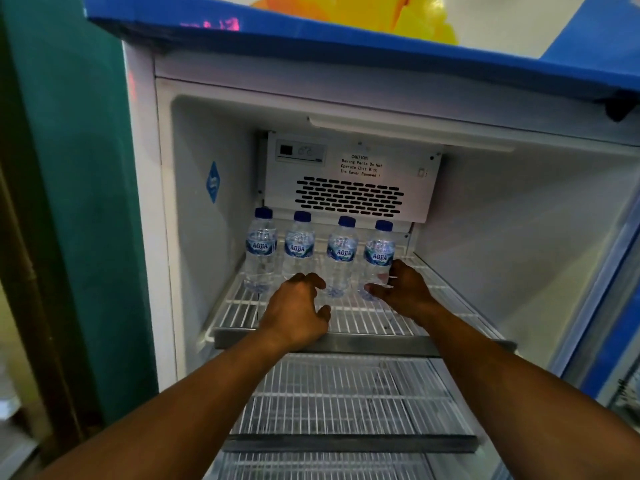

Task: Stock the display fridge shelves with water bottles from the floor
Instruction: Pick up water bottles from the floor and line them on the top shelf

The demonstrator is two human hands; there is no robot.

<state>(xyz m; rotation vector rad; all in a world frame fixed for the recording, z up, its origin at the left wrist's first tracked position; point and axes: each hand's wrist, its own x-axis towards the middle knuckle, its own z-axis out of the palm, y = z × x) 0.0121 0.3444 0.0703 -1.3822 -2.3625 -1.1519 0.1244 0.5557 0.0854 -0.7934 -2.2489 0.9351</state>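
Observation:
Several clear water bottles with blue caps and blue labels stand in a row at the back of the fridge's top wire shelf. My right hand grips the lower part of the rightmost bottle, thumb on its left and fingers on its right. My left hand hovers with loosely curled fingers just in front of the base of the second bottle from the left and holds nothing. The leftmost bottle and the third bottle stand free.
The fridge's fan cover with a caution notice sits right behind the bottles. A second wire shelf lies below, with a third under it. The open glass door stands at the right. A teal wall is at the left.

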